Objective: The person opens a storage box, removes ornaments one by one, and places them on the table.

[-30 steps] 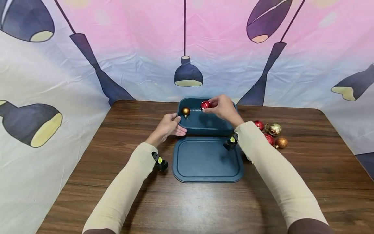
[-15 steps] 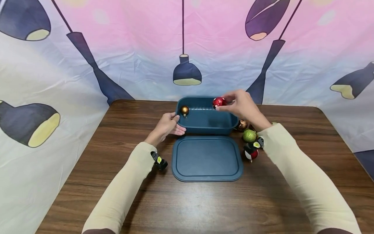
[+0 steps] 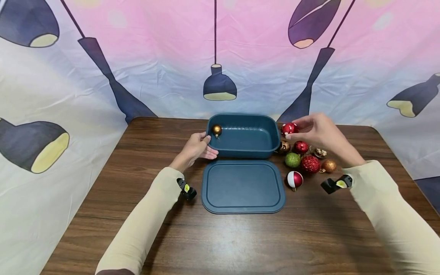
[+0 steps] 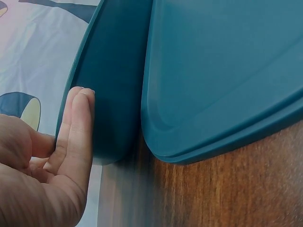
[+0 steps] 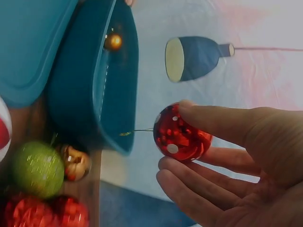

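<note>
My right hand pinches a shiny red Christmas bauble with white dots between thumb and fingers. It is held up just right of the blue box; in the right wrist view a thin hanging loop sticks out from the bauble. With straight fingers, my left hand touches the left end of the box; the left wrist view has two fingers lying along its outer wall. Inside the box, at its left end, lies a small gold bauble.
The flat blue lid lies in front of the box. Right of both, several baubles are grouped on the wooden table, among them a green one, a glittery red one and a red-and-white one. A patterned cloth hangs behind.
My right hand has moved from over the box to its right side with the dotted red bauble, which exposes the grouped baubles. The left hand stays at the box.
</note>
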A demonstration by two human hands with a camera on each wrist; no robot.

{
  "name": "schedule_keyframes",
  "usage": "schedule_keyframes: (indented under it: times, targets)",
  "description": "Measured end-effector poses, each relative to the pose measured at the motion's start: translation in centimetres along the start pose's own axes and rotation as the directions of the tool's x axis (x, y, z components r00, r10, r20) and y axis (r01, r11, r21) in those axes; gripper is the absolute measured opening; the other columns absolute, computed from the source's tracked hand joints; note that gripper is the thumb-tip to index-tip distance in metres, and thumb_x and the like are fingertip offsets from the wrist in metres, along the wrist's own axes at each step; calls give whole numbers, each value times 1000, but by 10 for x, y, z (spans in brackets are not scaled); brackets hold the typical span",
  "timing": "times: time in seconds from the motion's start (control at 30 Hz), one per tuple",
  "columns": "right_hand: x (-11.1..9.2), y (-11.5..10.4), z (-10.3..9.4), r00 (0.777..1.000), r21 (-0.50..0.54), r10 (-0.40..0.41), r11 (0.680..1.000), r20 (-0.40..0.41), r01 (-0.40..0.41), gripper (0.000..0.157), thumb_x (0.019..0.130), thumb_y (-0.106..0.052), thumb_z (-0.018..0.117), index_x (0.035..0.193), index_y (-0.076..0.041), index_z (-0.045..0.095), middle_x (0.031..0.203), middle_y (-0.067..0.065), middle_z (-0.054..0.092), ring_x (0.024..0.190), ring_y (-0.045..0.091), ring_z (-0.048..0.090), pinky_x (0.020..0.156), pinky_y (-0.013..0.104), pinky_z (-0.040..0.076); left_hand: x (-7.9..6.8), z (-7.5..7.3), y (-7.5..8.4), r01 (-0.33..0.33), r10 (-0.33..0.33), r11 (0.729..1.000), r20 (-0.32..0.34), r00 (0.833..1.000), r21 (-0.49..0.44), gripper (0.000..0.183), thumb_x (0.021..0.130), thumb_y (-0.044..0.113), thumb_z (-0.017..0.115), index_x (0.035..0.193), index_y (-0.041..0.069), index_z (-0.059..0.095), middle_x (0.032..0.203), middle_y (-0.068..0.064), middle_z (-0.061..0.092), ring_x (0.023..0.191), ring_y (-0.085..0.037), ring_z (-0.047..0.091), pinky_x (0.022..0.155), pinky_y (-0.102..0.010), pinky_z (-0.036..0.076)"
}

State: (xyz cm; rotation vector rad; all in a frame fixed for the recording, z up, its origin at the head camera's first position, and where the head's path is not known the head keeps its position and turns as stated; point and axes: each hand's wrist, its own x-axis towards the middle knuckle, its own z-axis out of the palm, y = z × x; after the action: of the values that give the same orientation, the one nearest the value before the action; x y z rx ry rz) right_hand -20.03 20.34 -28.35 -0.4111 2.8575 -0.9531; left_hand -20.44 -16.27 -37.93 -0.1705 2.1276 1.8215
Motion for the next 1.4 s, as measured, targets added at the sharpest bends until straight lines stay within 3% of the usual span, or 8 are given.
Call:
schedule_keyframes:
  times: [0.27, 0.47, 0.73, 1.03, 1.4]
  targets:
    - [-23, 25, -8, 998, -92, 38, 995, 43, -34, 62, 84, -45, 83, 125, 0, 70, 118, 23, 70, 101, 33, 64, 83, 49, 53, 0, 1, 1, -3, 3, 1000, 1, 1000, 8, 57, 113, 21, 37, 163, 6, 15, 94, -23, 74, 80, -31, 76, 74, -36, 64]
    - [-40, 44, -9, 995, -138, 33, 990, 94, -20, 61, 82, -44, 85, 121, 1, 72, 114, 20, 72, 102, 33, 65, 78, 45, 54, 1, 1, 1, -6, 6, 1000, 2, 1000, 11, 57, 113, 21, 37, 162, 5, 13, 94, -23, 74, 79, -29, 76, 74, -36, 64]
    - [-59, 61, -4, 989, -108, -6, 994, 150, 23, 51, 78, -34, 90, 112, 2, 75, 99, 7, 76, 86, 19, 68, 68, 30, 56, 0, 1, 1, -9, 9, 1000, 0, 1000, 12, 57, 112, 22, 37, 163, 5, 14, 95, -24, 74, 79, -30, 76, 76, -37, 64]
    - [-77, 77, 7, 981, -72, 9, 997, 192, 5, 53, 77, -31, 91, 113, 4, 74, 98, 9, 76, 87, 20, 71, 70, 27, 58, 0, 0, 0, -10, 10, 1000, 3, 1000, 10, 57, 112, 22, 37, 162, 5, 14, 95, -24, 74, 78, -28, 76, 75, -38, 64]
    - [-88, 92, 27, 974, -31, 56, 998, 220, -50, 52, 74, -30, 92, 109, 4, 76, 103, 17, 75, 93, 32, 72, 73, 37, 63, 1, 0, -1, -1, 1, 1000, 4, 1000, -24, 57, 113, 21, 36, 162, 5, 12, 92, -24, 74, 68, -22, 75, 69, -33, 64]
